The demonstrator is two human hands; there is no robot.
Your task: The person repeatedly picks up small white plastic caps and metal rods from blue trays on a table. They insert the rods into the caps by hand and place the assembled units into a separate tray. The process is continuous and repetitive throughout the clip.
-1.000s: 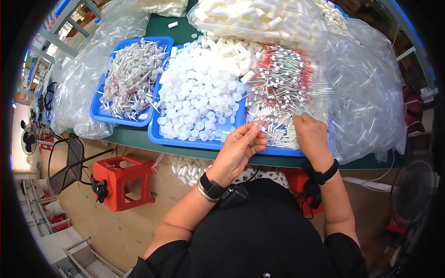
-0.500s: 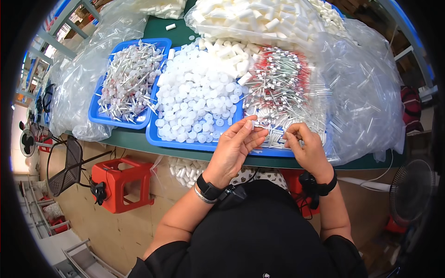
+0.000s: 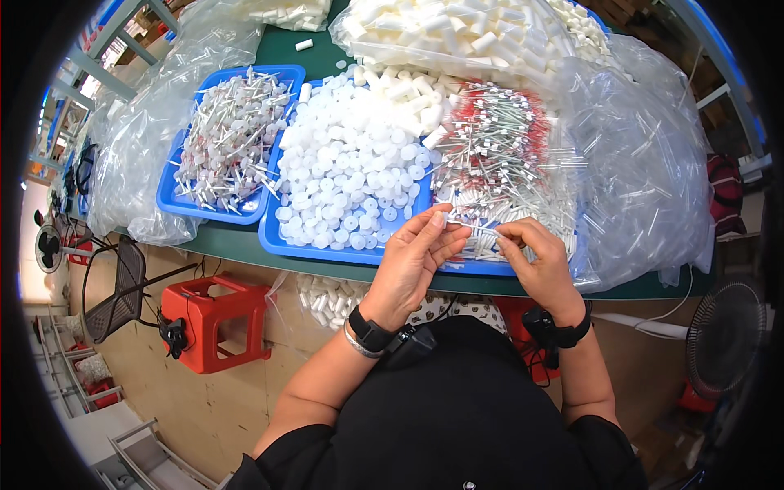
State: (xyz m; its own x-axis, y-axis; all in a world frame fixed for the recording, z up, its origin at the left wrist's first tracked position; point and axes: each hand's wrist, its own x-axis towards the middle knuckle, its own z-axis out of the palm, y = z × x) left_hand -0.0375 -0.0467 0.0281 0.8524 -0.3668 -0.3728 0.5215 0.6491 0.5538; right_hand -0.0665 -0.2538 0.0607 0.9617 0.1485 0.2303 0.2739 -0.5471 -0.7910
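My left hand (image 3: 412, 265) is over the front edge of the trays, thumb and forefinger pinched on one end of a thin white stick (image 3: 472, 226). My right hand (image 3: 541, 265) pinches the stick's other end, so the stick spans the gap between both hands. What sits at each tip is hidden by my fingers. Just beyond my hands lies a heap of thin red and green-grey stems with white heads (image 3: 498, 139), with small white tubes (image 3: 523, 211) nearer to me. Left of them, translucent white discs (image 3: 343, 188) fill a blue tray (image 3: 314, 252).
A smaller blue tray (image 3: 167, 200) at the left holds stemmed pieces with discs. White foam-like cylinders (image 3: 457, 33) in a clear bag lie at the back. Clear plastic bags (image 3: 645, 180) cover the right side. Below the table edge stand a red stool (image 3: 216, 327) and a fan (image 3: 723, 339).
My right fingertips have shifted slightly left, and the stick now shows stretched between both pinches. My left hand has stayed almost in place.
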